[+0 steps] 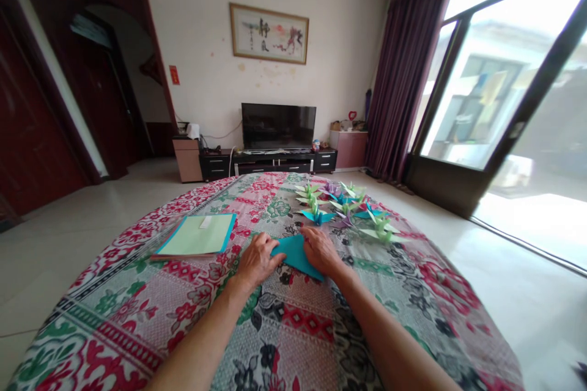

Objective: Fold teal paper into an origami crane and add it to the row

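A folded teal paper (293, 253) lies on the round table's floral cloth (284, 330), right in front of me. My left hand (257, 261) rests on its left edge with fingers curled down onto the sheet. My right hand (320, 249) presses on its right side, fingers bent and pinching along the top fold. Both hands touch the paper, which stays flat on the cloth.
A stack of green and blue paper sheets (198, 236) lies to the left of my hands. Several finished paper cranes (343, 206) in green, blue and purple sit beyond my right hand. Across the tiled floor stand a TV (278, 126) and its low cabinet.
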Available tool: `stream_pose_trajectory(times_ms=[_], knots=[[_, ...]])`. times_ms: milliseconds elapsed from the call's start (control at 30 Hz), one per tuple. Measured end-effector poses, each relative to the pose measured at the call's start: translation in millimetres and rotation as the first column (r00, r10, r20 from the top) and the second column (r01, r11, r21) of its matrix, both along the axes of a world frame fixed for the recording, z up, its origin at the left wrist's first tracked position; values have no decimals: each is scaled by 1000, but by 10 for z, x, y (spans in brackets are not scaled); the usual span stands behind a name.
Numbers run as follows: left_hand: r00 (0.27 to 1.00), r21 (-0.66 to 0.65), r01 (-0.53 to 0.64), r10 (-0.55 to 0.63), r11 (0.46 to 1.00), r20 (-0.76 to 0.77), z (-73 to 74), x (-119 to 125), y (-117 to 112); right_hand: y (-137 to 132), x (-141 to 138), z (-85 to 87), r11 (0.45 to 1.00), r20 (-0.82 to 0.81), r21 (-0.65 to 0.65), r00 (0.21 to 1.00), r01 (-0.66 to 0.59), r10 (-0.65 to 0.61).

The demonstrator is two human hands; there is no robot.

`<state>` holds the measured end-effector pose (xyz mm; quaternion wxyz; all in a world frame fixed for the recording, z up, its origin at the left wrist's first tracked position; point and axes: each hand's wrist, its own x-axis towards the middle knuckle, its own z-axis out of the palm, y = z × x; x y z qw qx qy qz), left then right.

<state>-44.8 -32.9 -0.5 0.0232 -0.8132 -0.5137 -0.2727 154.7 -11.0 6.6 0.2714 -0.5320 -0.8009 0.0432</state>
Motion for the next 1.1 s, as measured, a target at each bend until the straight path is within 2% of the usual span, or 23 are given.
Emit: stream_pose_trajectory(times_ms=[200,333,500,600,700,800,867,967,1100], knots=[[994,2,84,-84,996,65,-37,-62,117,67,-87,31,999,93,-21,995,41,-39],[994,23,66,-68,998,82,-99,-113,187,109,-100,57,998,90,-51,995,40,-35],[996,33,26,-29,999,88,-103,-133,205,106,-149,153,978,68,-204,997,51,-38],[996,3,42,-42,999,84,-84,-126,196,90,-179,173,977,59,-200,996,75,-64],[996,-21,44,-43,999,82,-77,-114,188,95,-201,157,985,1,-157,998,68,-69],[993,4,18,-18,1000,114,-66,-101,175,120,-213,132,985,-160,-165,983,59,-86],[987,39,-21,15,999,159,-43,-94,158,148,-214,104,981,-313,-188,944,49,-108],[967,70,-80,60,994,248,15,-71,118,216,-209,30,971,-544,-235,824,35,-161],[952,95,-31,0,995,305,76,14,47,307,-208,-73,974,-742,-223,644,23,-186]])
